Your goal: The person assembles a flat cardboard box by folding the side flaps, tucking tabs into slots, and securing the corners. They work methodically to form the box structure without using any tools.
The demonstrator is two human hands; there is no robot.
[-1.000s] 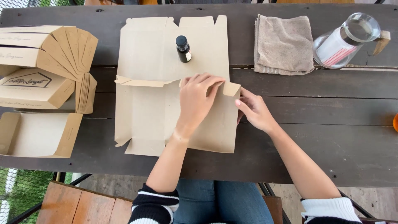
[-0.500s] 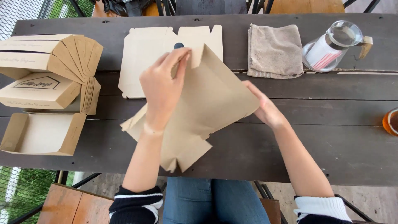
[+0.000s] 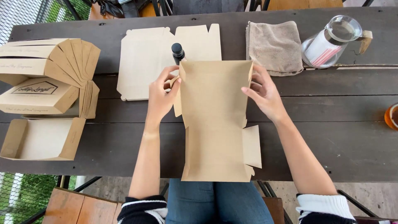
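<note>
— Two hands, one sheet of card. Start at the left of the frame: what sits there?

— At the upper left, a stack of folded boxes (image 3: 49, 79) fanned out, and below it an open box (image 3: 39, 139) lying on the dark wooden table (image 3: 331, 137). Neither is touched.

— And the left hand?

— The left hand (image 3: 161, 97) is left of centre, its forearm coming up from the bottom edge, wrist bent a little. Its fingers are curled close together and pinch the upper left edge of the cardboard sheet (image 3: 213, 124), thumb towards a small side flap.

— Where is that sheet?

— In the middle of the frame, held between both hands. Its top is level with the fingers and its lower end reaches past the near table edge, over the lap. Whether that end rests on the table I cannot tell.

— Anything hidden?

— A flat sheet (image 3: 145, 62) lies on the table behind it, partly covered. A dark bottle (image 3: 178, 52) stands there; only its cap and neck show above the held sheet.

— The right hand?

— The right hand (image 3: 265, 93) is at the sheet's upper right edge, fingers loosely spread, their tips on the card. Its forearm slants down to the lower right.

— Further right?

— A folded cloth (image 3: 275, 45), then a glass jar (image 3: 331, 41) lying on its side. An orange thing is cut off at the right edge.
</note>
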